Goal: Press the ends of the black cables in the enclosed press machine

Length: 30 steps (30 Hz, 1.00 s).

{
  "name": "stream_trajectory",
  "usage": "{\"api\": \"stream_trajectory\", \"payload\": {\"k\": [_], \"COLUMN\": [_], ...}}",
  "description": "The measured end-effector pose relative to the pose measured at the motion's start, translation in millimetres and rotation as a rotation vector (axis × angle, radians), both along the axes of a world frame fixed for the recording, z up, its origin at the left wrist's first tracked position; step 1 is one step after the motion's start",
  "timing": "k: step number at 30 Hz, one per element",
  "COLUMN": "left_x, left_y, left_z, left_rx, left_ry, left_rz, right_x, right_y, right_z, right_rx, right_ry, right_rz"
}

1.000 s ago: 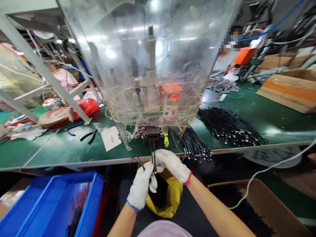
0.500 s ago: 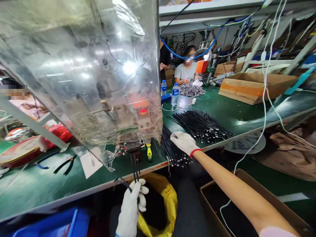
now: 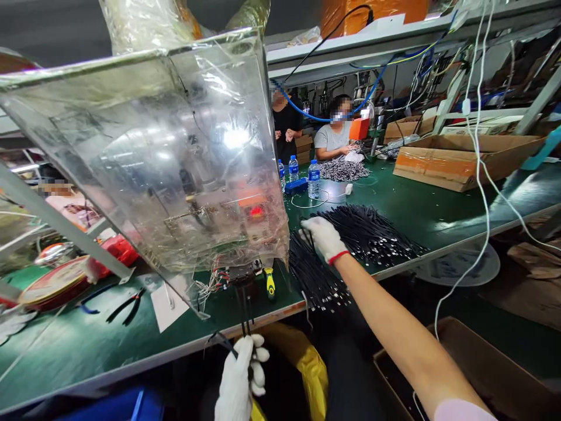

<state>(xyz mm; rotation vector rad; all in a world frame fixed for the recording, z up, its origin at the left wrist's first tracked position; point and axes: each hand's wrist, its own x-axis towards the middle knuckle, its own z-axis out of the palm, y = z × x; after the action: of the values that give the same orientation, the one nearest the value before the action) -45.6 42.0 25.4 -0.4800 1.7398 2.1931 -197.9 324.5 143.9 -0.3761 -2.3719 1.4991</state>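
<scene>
My left hand (image 3: 242, 368), in a white glove, is closed on black cables (image 3: 246, 316) below the table edge. Their upper ends reach a dark fixture (image 3: 242, 272) under a clear plastic guard (image 3: 175, 152). My right hand (image 3: 323, 237), also gloved, rests at the near pile of black cables (image 3: 318, 280), fingers bent down onto it; whether it grips one is hidden. Behind it spreads another pile of black cables (image 3: 372, 234) with shiny ends. A yellow-green screwdriver (image 3: 270, 283) lies beside the fixture.
Pliers (image 3: 127, 305) and a round tray (image 3: 55, 283) lie left on the green table (image 3: 100, 339). Water bottles (image 3: 314, 180) and a cardboard box (image 3: 438, 166) stand farther back. A yellow bag (image 3: 313, 374) hangs open below. White cords (image 3: 475, 146) dangle right. Two people are behind the table, another at left.
The view has shifted, showing more of the guard's top. My right hand has moved slightly up and back over the near pile. My left hand still holds the cables.
</scene>
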Motion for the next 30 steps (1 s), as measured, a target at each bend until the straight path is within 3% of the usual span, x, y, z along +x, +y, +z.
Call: {"api": "stream_trajectory", "payload": {"k": [3,5,7,10,13,16,19,22,26,30], "left_x": [0.6,1.9,3.5,5.0,5.5,5.7,5.6,4.2,1.6,0.6], "left_y": [3.3,4.8,5.5,6.2,7.4,8.0,7.5,6.4,3.8,-1.7], "left_z": [6.7,10.5,12.8,14.5,15.5,14.0,10.6,9.5,7.7,-0.5], "left_rx": [0.017,0.054,0.086,0.114,0.113,0.085,0.056,0.002,-0.093,-0.109], "left_ry": [0.009,0.016,0.018,0.016,-0.009,-0.020,0.015,0.014,-0.036,-0.013], "left_rz": [0.010,0.016,0.020,0.017,0.007,-0.001,-0.007,-0.029,-0.101,-0.156], "right_x": [33.4,63.7,93.9,126.6,138.5,136.0,128.3,122.0,121.3,130.1], "right_y": [3.4,-8.5,-31.5,-77.8,-123.1,-155.1,-171.9,-179.9,-184.5,-180.0], "right_z": [28.5,31.8,18.9,-23.9,-69.1,-92.2,-92.2,-83.2,-76.8,-86.1], "right_rx": [-0.477,-0.693,-0.765,-0.801,-0.754,-0.532,-0.251,-0.105,-0.120,-0.224], "right_ry": [0.148,0.180,0.165,0.049,-0.149,-0.273,-0.270,-0.261,-0.294,-0.227], "right_rz": [0.178,0.265,0.228,0.153,0.168,0.207,0.259,0.319,0.376,0.217]}}
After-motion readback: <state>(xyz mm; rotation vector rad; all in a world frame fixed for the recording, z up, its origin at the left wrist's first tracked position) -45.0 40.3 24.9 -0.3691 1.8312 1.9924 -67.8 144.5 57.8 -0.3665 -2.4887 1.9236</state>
